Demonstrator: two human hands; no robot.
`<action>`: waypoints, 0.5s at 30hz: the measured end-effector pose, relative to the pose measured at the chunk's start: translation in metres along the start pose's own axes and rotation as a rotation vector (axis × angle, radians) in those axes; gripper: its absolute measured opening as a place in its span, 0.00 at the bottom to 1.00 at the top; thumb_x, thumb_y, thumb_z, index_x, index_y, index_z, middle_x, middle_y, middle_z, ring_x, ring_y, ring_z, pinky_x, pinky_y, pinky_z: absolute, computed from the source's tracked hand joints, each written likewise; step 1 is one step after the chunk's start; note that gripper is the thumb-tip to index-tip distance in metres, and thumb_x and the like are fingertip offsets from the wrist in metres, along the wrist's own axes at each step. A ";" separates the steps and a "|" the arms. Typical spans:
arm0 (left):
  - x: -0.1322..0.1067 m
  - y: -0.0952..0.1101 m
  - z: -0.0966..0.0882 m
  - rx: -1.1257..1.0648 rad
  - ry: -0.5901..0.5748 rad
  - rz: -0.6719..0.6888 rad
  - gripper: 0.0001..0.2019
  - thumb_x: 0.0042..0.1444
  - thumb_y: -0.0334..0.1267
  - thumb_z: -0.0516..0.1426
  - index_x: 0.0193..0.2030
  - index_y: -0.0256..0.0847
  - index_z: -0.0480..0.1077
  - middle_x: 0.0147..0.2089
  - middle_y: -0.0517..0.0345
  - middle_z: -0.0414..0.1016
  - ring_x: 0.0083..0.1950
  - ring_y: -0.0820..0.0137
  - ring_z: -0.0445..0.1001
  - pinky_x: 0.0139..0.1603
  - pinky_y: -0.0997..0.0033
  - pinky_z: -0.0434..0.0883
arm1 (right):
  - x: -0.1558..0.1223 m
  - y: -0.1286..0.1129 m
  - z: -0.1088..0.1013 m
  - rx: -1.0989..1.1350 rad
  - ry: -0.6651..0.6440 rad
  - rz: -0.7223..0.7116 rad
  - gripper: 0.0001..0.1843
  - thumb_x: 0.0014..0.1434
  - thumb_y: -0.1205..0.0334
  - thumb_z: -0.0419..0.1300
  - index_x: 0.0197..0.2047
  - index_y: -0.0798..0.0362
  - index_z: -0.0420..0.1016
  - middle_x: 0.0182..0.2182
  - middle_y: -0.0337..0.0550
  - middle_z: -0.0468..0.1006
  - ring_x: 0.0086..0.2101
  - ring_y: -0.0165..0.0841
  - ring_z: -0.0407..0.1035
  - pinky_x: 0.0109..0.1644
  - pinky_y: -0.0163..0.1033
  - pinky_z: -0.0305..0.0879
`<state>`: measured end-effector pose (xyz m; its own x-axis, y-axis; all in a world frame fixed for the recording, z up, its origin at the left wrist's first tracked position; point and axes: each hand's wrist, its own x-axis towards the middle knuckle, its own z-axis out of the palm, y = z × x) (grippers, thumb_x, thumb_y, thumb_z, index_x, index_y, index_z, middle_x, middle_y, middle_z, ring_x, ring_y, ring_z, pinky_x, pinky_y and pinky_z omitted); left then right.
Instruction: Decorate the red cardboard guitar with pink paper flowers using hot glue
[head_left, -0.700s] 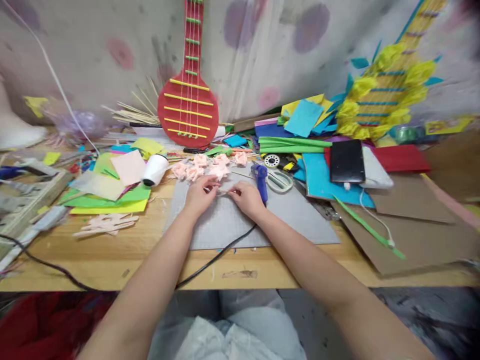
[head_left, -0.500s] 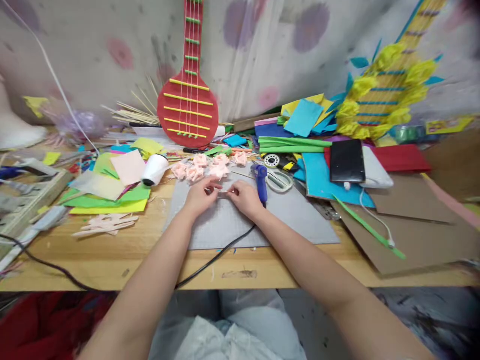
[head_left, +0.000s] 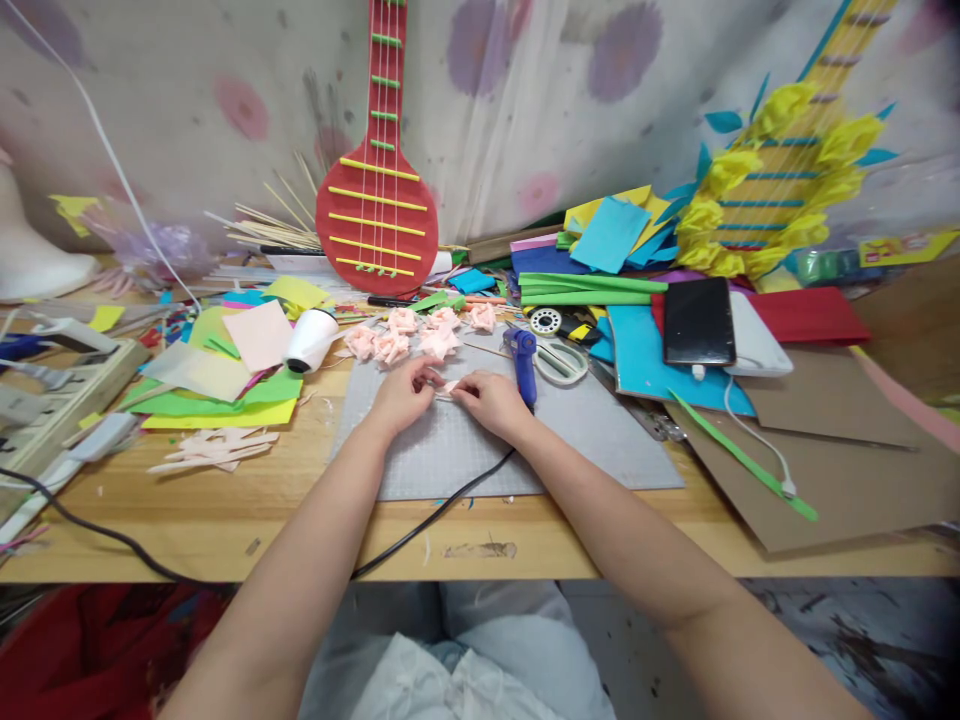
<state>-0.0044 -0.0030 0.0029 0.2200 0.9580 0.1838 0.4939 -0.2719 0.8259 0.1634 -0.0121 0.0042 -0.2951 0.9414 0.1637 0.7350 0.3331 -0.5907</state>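
Two-handed pinch: left hand (head_left: 400, 397) and right hand (head_left: 491, 402) gripped a small pale-pink paper strip (head_left: 450, 386) by its ends; it looked light, flimsy and crease-prone.

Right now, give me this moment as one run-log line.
left hand: pinching pink paper piece | right hand: pinching same piece | over: grey cutting mat | nearby: blue glue gun, pink paper flowers
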 end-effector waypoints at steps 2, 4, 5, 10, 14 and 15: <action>0.000 0.001 0.000 -0.002 0.013 -0.005 0.22 0.43 0.24 0.49 0.47 0.37 0.68 0.34 0.58 0.77 0.29 0.73 0.71 0.31 0.74 0.66 | -0.001 0.000 0.000 -0.024 0.018 0.000 0.08 0.55 0.63 0.56 0.31 0.53 0.76 0.30 0.42 0.76 0.31 0.30 0.66 0.35 0.34 0.55; 0.000 0.001 -0.001 -0.007 0.026 -0.004 0.21 0.43 0.24 0.50 0.47 0.36 0.68 0.34 0.57 0.77 0.31 0.73 0.71 0.31 0.74 0.66 | -0.001 0.000 0.000 -0.041 0.052 0.013 0.08 0.56 0.62 0.56 0.31 0.53 0.76 0.29 0.42 0.76 0.31 0.30 0.66 0.34 0.35 0.55; -0.001 0.001 -0.001 -0.008 0.029 0.002 0.21 0.44 0.25 0.51 0.47 0.36 0.68 0.34 0.57 0.77 0.31 0.73 0.71 0.31 0.74 0.66 | -0.001 0.000 0.001 -0.043 0.069 0.018 0.09 0.56 0.62 0.55 0.31 0.53 0.76 0.29 0.42 0.76 0.30 0.30 0.66 0.34 0.35 0.55; -0.001 -0.001 0.001 -0.019 0.017 0.035 0.19 0.46 0.34 0.57 0.48 0.40 0.68 0.37 0.58 0.76 0.28 0.75 0.69 0.31 0.74 0.65 | 0.000 0.001 0.003 -0.004 0.110 0.015 0.09 0.56 0.62 0.55 0.31 0.53 0.76 0.28 0.41 0.75 0.30 0.30 0.65 0.34 0.34 0.56; 0.001 -0.004 0.003 -0.022 0.033 0.001 0.17 0.46 0.35 0.58 0.46 0.40 0.69 0.33 0.59 0.76 0.28 0.74 0.68 0.31 0.73 0.65 | -0.001 0.000 0.003 -0.001 0.087 -0.008 0.08 0.56 0.60 0.56 0.33 0.52 0.76 0.29 0.40 0.75 0.30 0.30 0.66 0.35 0.34 0.56; 0.002 -0.004 0.003 -0.032 0.048 -0.011 0.17 0.46 0.35 0.58 0.45 0.40 0.70 0.32 0.59 0.76 0.27 0.74 0.68 0.31 0.73 0.64 | -0.001 0.000 0.003 -0.009 0.082 -0.016 0.08 0.56 0.60 0.55 0.33 0.52 0.76 0.29 0.40 0.75 0.31 0.30 0.66 0.35 0.34 0.56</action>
<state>-0.0034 -0.0005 -0.0016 0.1731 0.9645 0.1993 0.4683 -0.2586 0.8448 0.1614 -0.0132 0.0015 -0.2564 0.9369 0.2377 0.7359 0.3487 -0.5805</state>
